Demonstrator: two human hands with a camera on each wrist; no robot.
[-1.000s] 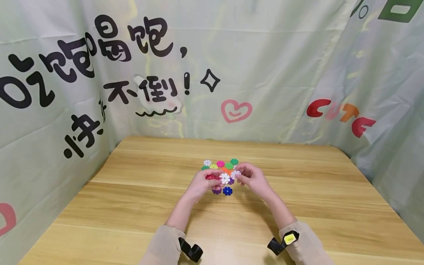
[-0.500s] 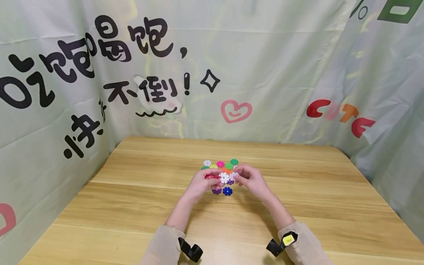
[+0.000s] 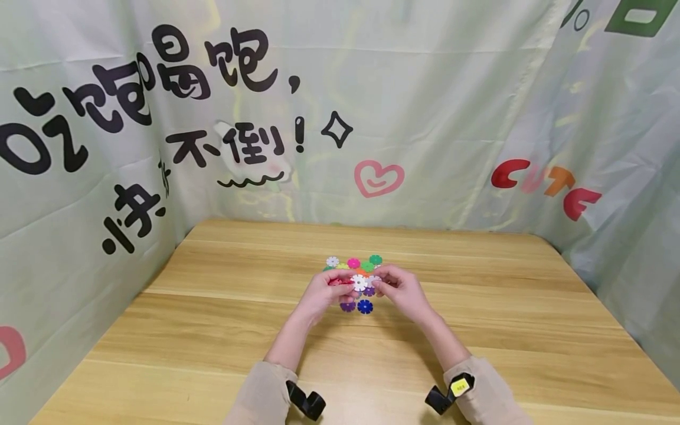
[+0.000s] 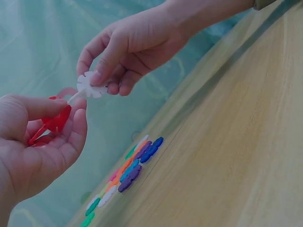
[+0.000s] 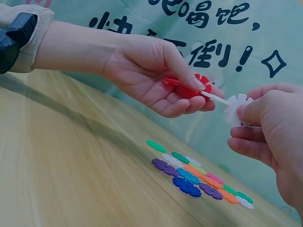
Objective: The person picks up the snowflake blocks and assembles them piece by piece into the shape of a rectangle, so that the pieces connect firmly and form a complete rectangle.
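My left hand [image 3: 340, 284] grips a red snowflake disc [image 4: 53, 121] with a white disc [image 3: 360, 283] stuck on it; that white disc shows edge-on [image 5: 215, 98] in the wrist views. My right hand [image 3: 381, 283] pinches a second white snowflake disc [image 4: 90, 87] between thumb and forefinger. Its rim meets the edge of the left hand's white disc [image 4: 75, 97]. Both hands hover just above the wooden table [image 3: 478, 307]. Whether the two white discs are slotted together I cannot tell.
Several loose snowflake discs lie flat on the table under the hands: white [image 3: 332, 261], magenta [image 3: 353, 262], green [image 3: 375, 259], blue [image 3: 364, 306], purple [image 3: 347, 306]. Printed cloth walls [image 3: 425, 118] close in the table at the back and on both sides.
My right hand has moved a little left, bringing its white disc against the white disc in my left hand. The left hand has barely moved.
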